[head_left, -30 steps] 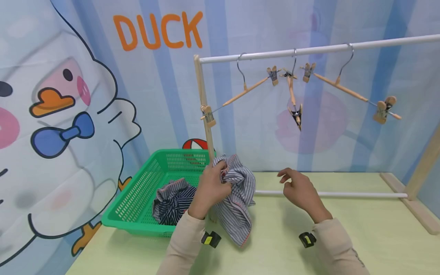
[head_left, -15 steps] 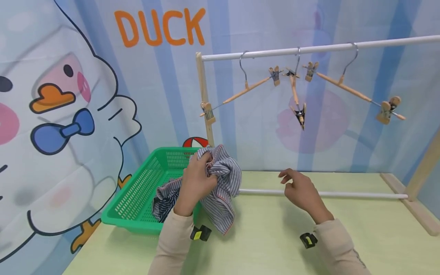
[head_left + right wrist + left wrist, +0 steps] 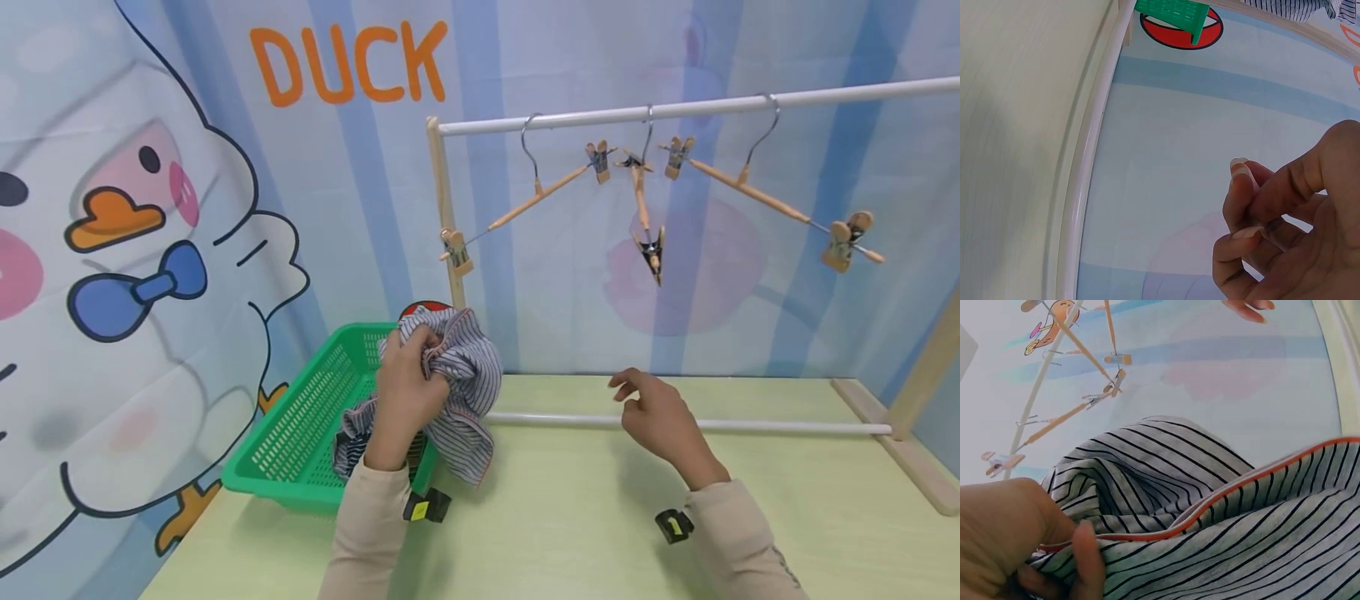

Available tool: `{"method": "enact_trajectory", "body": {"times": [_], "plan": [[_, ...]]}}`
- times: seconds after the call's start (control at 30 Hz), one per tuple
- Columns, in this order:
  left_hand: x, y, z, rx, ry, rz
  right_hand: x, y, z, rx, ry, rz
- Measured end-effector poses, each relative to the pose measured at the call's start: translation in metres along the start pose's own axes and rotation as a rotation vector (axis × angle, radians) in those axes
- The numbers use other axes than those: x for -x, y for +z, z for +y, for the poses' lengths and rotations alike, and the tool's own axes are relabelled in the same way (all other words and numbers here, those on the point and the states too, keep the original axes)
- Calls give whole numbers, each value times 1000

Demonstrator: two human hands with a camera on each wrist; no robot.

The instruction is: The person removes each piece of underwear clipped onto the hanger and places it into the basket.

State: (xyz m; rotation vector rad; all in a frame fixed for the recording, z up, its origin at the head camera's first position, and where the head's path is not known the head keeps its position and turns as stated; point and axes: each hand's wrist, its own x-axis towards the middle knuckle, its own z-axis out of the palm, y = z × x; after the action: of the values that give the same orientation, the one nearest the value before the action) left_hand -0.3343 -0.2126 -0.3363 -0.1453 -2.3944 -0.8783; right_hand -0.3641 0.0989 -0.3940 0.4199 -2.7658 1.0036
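My left hand (image 3: 408,383) grips a crumpled light garment (image 3: 468,367) with dark stripes, its lower end dangling at the basket's right edge. In the left wrist view, thumb and fingers pinch the garment (image 3: 1222,531) along its orange-red piping. The green basket (image 3: 300,400) stands behind and left of that hand. Inside it lies a darker striped garment (image 3: 352,437), partly hidden by my wrist. Over the table at right, my right hand (image 3: 660,417) hovers with nothing in it. The right wrist view has the same hand (image 3: 1291,219) with loosely bent fingers.
A rack's white top rail (image 3: 570,119) carries three wooden clip hangers, the left one (image 3: 536,198) closest to the basket. A lower white rail (image 3: 787,426) crosses the pale table (image 3: 570,517). A wooden foot (image 3: 900,450) stands at right, before a printed cloth backdrop.
My left hand has carried the striped garment leftward and slightly up, from beside the rack's post to the basket's right side. My right hand has stayed nearly still.
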Motion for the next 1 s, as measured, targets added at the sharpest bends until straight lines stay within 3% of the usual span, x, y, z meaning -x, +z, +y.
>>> {"method": "enact_trajectory", "body": {"times": [0.2, 0.37, 0.67, 1.0], "plan": [[-1, -7, -5, 24, -65, 50, 0, 1, -1, 3, 1, 0], [-4, -12, -8, 30, -116, 130, 0, 1, 0, 5, -3, 0], [-5, -18, -16, -8, -117, 253, 0, 2, -2, 9, -3, -2], [-7, -25, -25, 26, -135, 295, 1, 1, -1, 17, -3, -8]]}}
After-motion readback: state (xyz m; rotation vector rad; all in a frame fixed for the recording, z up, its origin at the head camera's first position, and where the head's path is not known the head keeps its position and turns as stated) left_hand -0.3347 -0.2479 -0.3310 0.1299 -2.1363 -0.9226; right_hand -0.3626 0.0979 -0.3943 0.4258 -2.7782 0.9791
